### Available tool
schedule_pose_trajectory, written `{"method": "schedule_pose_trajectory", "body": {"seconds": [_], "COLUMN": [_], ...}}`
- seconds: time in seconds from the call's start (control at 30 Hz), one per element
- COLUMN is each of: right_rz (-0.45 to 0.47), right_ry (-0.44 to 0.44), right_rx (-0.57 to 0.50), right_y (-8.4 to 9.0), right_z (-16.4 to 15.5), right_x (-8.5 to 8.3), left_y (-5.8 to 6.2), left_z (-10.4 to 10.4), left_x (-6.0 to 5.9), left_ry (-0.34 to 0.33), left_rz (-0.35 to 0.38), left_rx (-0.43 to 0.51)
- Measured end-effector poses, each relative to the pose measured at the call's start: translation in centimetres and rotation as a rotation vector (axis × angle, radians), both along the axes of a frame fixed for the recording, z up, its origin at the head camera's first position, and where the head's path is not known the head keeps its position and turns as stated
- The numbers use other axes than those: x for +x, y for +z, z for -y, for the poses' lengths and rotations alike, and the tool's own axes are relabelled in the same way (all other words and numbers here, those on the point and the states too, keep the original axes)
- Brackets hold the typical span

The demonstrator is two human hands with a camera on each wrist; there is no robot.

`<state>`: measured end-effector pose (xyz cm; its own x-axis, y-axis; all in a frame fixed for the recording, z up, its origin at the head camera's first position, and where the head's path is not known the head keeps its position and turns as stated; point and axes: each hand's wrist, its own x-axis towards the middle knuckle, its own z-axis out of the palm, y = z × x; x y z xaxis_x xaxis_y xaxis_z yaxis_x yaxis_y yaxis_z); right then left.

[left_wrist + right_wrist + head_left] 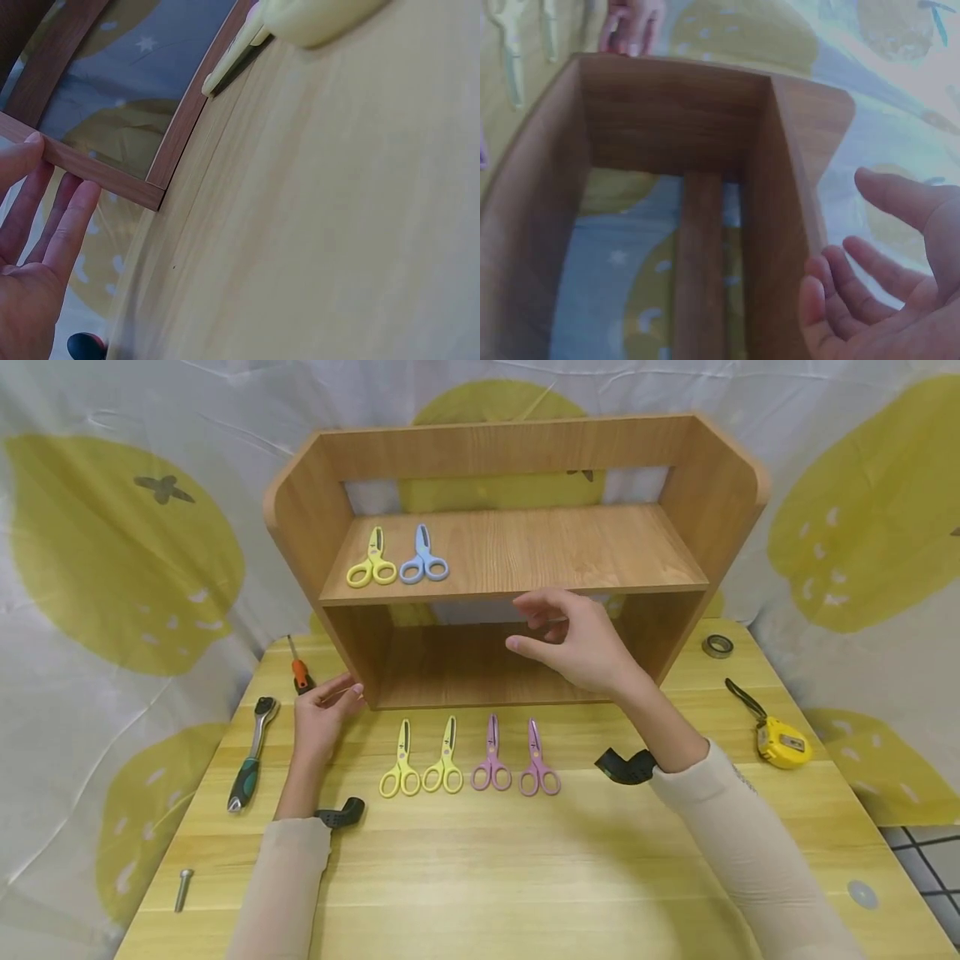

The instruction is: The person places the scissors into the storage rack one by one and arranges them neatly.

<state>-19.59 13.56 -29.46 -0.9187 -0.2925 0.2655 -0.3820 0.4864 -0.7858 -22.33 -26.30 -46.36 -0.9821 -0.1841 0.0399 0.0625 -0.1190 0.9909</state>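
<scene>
A wooden two-level shelf (517, 552) stands on the yellow table (525, 877). A yellow pair of scissors (372, 560) and a blue pair (423, 558) lie on its upper board. In front of it lie two yellow pairs (423, 760) and two purple pairs (516, 758) in a row. My left hand (337, 695) rests straight fingers (52, 217) against the shelf's lower left corner (112, 176). My right hand (531, 625) hovers before the shelf's middle edge, fingers loosely bent and holding nothing; the right wrist view shows its palm (900, 300) beside the shelf's side wall (780, 210).
Left of the shelf lie an orange-handled screwdriver (299, 670), a ratchet wrench (251, 753) and a bolt (183, 890). A metal ring (717, 646), a yellow tape measure (780, 742) and a washer (862, 893) lie at the right. A leaf-patterned cloth hangs behind.
</scene>
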Motion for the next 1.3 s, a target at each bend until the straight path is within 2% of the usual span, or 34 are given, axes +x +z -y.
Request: {"method": "schedule_pose_trajectory", "body": {"seconds": [0.33, 0.67, 0.77, 1.07, 1.3], "right_rz": [0.033, 0.091, 0.114, 0.186, 0.240], "right_ry": [0.010, 0.046, 0.033, 0.017, 0.024], "right_rx": [-0.003, 0.017, 0.010, -0.018, -0.031], "right_y": [-5.0, -9.8, -11.0, -14.4, -16.3], "right_z": [-3.6, -5.6, -6.1, -6.6, -6.3], "right_x": [2.8, 5.3, 5.8, 6.7, 6.8], "left_y": [0.0, -1.9, -1.6, 0.5, 0.3], "left_z": [-0.1, 0.7, 0.5, -0.2, -0.2], "left_x": [0.1, -1.0, -1.0, 0.1, 0.1], "left_ry": [0.019, 0.031, 0.018, -0.001, -0.007], "left_rz": [0.014, 0.033, 0.030, 0.045, 0.014], "left_rx": [-0.011, -0.081, -0.088, -0.077, -0.041]}}
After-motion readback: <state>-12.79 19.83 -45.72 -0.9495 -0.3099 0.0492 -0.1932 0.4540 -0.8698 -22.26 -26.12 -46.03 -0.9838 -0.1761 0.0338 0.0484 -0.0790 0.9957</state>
